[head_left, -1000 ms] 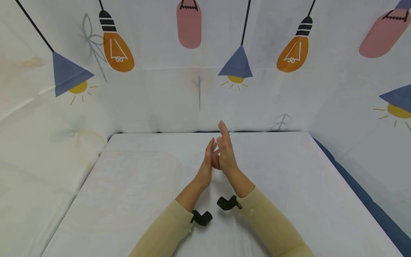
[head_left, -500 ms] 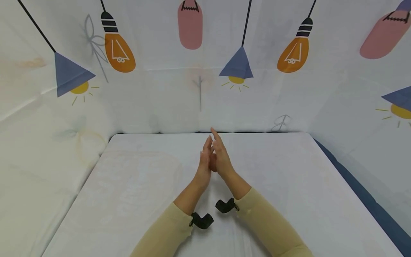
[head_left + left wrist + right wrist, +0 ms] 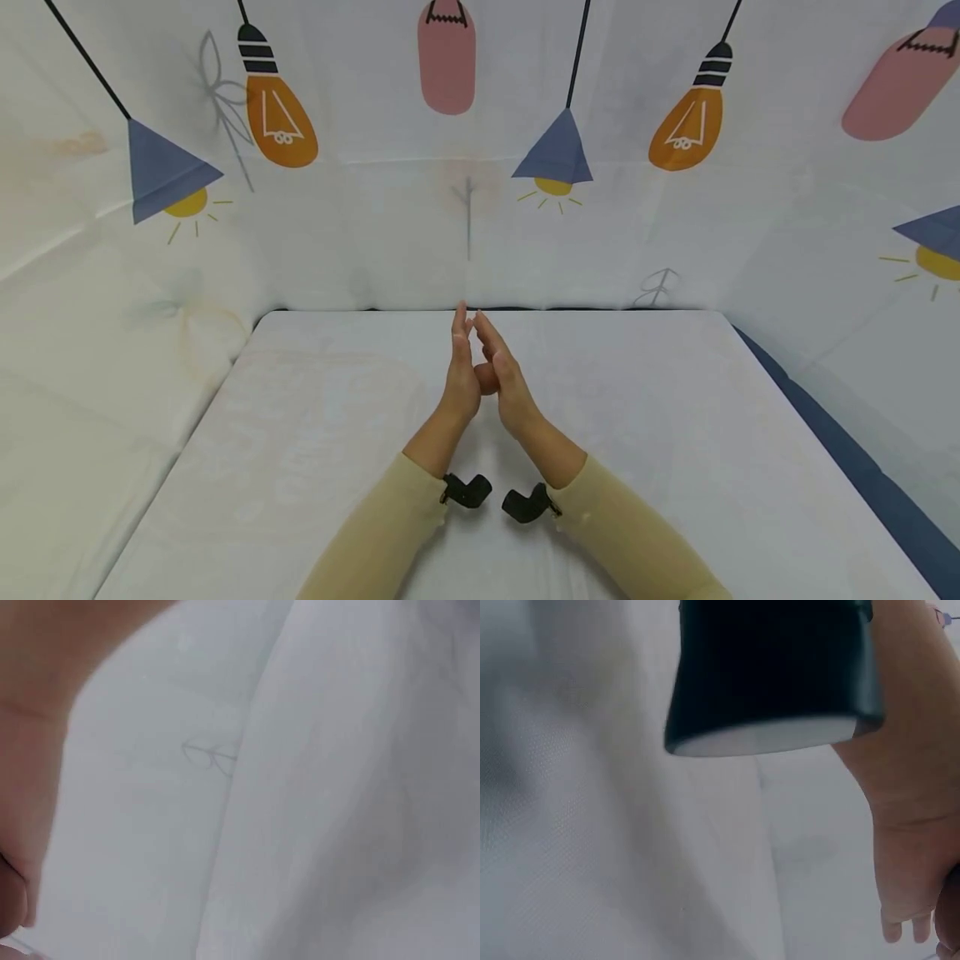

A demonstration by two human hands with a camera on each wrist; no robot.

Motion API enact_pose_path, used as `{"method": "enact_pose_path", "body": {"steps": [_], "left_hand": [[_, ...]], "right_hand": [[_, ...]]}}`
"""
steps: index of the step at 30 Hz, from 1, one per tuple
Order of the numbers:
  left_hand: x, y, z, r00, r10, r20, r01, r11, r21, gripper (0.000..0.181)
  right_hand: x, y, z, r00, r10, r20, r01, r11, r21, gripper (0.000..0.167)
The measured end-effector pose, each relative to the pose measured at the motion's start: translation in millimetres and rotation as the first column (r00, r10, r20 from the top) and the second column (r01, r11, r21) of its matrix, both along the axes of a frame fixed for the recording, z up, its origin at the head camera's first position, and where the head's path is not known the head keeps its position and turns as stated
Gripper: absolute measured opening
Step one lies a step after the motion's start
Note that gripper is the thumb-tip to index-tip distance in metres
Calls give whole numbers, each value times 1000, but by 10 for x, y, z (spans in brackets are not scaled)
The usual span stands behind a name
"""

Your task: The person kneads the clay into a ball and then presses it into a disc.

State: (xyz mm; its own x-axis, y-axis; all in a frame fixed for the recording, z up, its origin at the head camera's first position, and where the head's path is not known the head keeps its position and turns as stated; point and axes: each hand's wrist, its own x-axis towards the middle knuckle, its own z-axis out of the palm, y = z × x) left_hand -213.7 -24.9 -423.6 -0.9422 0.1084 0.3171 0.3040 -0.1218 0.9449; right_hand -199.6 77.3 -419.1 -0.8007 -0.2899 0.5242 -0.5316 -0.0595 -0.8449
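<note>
Palms: inner faces hidden from me.
Left hand [image 3: 462, 379]: open, fingers straight toward twelve o'clock.
Right hand [image 3: 512, 383]: open, fingers straight toward eleven, touching my left.

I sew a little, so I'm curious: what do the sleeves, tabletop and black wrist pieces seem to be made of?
Sleeves: matte fabric, perhaps knit; soft surface, no shine.
Tabletop: probably a white cloth covering, matte; fine weave shows in the right wrist view.
Black pieces: likely smooth plastic; crisp rim, slight sheen.
</note>
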Motion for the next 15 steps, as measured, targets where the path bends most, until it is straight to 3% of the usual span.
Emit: {"method": "enact_pose_path", "body": {"steps": [7,11,15], "left_hand": [[-29,0,-80,997,-75,13,76,990,-115,94],[-5,16,-118,995,-99,-21,92,971,-221,89],[31,52,-153,991,-128,-37,113,954,-278,91]], "right_hand": [[-4,78,91,998,14,-61,-19,997,-81,90],[-52,126,135,999,-17,-43,12,993,-119,87],[-119,167,168,998,-66,-20,63,989,-135,87]]}}
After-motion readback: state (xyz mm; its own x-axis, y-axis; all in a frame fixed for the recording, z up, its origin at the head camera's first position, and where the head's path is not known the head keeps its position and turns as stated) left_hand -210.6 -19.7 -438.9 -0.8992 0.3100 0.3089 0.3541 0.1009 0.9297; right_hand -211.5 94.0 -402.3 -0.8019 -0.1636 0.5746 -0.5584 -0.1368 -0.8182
